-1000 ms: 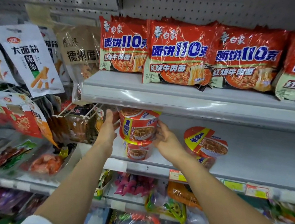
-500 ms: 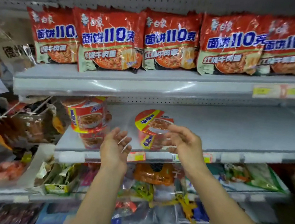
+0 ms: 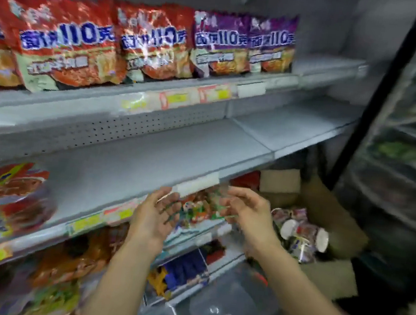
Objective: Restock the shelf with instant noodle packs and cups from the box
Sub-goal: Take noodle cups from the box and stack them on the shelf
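I am looking at a blurred view in which the noodle cups point(image 3: 299, 234) are lying jumbled on their sides in the open cardboard box point(image 3: 338, 220), which is sitting low at the right, just past the end of the shelving. 1 red-and-yellow cup stack point(image 3: 6, 192) is sitting at the far left of the middle shelf point(image 3: 176, 153), whose grey surface is stretching bare to the right of it. On the top shelf point(image 3: 157, 91), red noodle packs point(image 3: 66, 43) are standing in a row, with 2 purple noodle packs point(image 3: 244, 44) standing at the row's right end. My left hand point(image 3: 155, 213) is hovering in front of the middle shelf's edge, palm turned inward, fingers loosely spread and grasping nothing. My right hand point(image 3: 250, 212) is hovering beside it, nearer the box, fingers slightly curved and relaxed, also grasping nothing. The 2 hands are facing each other, apart, and touching neither shelf nor cups. Price tags point(image 3: 174, 99) in yellow and white are running along the shelf fronts. Below the hands, lower shelves are holding mixed snack bags point(image 3: 195, 208), too smeared for me to read. A dark glass-fronted cabinet point(image 3: 414, 130) is standing at the right.
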{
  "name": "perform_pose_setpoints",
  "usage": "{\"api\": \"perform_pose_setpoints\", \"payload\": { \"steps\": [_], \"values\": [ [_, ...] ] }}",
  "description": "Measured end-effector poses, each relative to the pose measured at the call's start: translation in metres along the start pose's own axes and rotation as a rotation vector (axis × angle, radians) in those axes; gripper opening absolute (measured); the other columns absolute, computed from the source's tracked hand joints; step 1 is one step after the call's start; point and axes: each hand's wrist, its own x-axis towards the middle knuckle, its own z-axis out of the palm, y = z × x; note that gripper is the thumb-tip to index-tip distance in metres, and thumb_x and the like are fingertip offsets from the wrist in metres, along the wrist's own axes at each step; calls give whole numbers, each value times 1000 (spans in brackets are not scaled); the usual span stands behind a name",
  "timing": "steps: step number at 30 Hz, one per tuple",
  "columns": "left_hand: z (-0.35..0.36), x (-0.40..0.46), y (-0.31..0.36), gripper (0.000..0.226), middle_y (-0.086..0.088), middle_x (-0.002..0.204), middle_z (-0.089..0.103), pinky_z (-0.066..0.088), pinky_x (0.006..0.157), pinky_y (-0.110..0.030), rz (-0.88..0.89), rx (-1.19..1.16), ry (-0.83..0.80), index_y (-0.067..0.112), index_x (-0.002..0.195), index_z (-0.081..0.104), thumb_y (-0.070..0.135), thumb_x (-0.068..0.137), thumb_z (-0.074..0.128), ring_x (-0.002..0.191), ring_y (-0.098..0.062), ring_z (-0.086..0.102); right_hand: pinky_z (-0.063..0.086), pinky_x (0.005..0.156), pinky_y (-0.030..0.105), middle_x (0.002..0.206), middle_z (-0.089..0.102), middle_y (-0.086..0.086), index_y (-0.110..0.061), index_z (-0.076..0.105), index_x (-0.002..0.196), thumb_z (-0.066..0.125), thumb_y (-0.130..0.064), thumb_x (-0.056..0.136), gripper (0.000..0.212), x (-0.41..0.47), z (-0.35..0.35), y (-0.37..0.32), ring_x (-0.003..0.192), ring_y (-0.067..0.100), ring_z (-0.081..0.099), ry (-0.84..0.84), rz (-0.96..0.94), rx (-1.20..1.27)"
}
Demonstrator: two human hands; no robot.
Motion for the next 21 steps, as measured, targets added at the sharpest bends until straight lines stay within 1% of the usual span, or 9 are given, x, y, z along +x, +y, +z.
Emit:
{"api": "perform_pose_setpoints", "payload": {
  "steps": [2, 4, 6, 9, 12, 13, 16, 18, 21],
  "values": [
    [34, 9, -23, 18, 0, 85, 66, 45, 56, -24, -58, 55, -49, 19, 94, 62, 22, 100, 45, 62, -11, 59, 44, 47, 20, 73, 65, 9, 0, 62, 106, 49, 5, 96, 17, 7, -42, 0, 49, 10, 58, 93, 30, 20],
    [58, 19, -41, 17, -1, 86, 66, 47, 55, -22, -90, 96, -68, 19, 93, 63, 22, 99, 47, 67, -13, 57, 44, 44, 19, 74, 64, 12, 1, 61, 106, 50, 5, 95, 17, 14, -72, 3, 48, 10, 57, 163, 72, 82],
    [83, 30, -65, 16, -3, 86, 65, 45, 60, -25, -135, 122, -90, 17, 93, 63, 20, 98, 48, 67, -14, 57, 44, 43, 19, 74, 63, 13, 3, 60, 108, 50, 7, 94, 18, 20, -105, 10, 47, 11, 58, 245, 104, 122],
    [113, 44, -100, 14, -1, 79, 65, 45, 55, -24, -209, 155, -111, 16, 94, 61, 20, 99, 49, 64, -14, 56, 44, 45, 19, 72, 63, 11, 2, 61, 109, 50, 7, 94, 19, 26, -148, 17, 48, 12, 58, 348, 140, 117],
    [147, 65, -134, 11, -2, 82, 67, 45, 62, -27, -275, 185, -140, 16, 98, 62, 21, 98, 52, 68, -16, 58, 44, 46, 21, 85, 65, 16, 0, 65, 104, 52, 5, 92, 19, 44, -197, 23, 59, 20, 60, 439, 166, 91],
    [159, 72, -144, 11, -2, 83, 68, 45, 62, -27, -287, 201, -146, 16, 98, 62, 21, 97, 52, 69, -16, 58, 46, 48, 22, 88, 65, 15, -2, 66, 103, 52, 5, 92, 20, 53, -213, 25, 60, 20, 61, 463, 164, 72],
    [197, 102, -171, 15, -3, 84, 68, 46, 61, -27, -319, 227, -145, 15, 100, 63, 22, 98, 50, 70, -16, 59, 49, 58, 28, 76, 70, 7, -9, 67, 98, 51, 4, 92, 21, 89, -254, 34, 61, 16, 63, 520, 177, 43],
    [222, 128, -188, 17, -4, 84, 69, 46, 62, -28, -335, 228, -127, 14, 103, 63, 22, 99, 49, 71, -16, 60, 49, 58, 29, 74, 69, 7, -10, 66, 95, 51, 4, 92, 21, 120, -276, 40, 64, 19, 62, 536, 205, 39],
    [252, 164, -209, 16, -5, 86, 69, 47, 64, -29, -369, 234, -63, 12, 105, 64, 19, 98, 51, 73, -17, 60, 50, 57, 29, 79, 69, 9, -12, 66, 96, 53, -1, 94, 17, 167, -303, 50, 68, 20, 63, 529, 291, 17]
  ]
}}
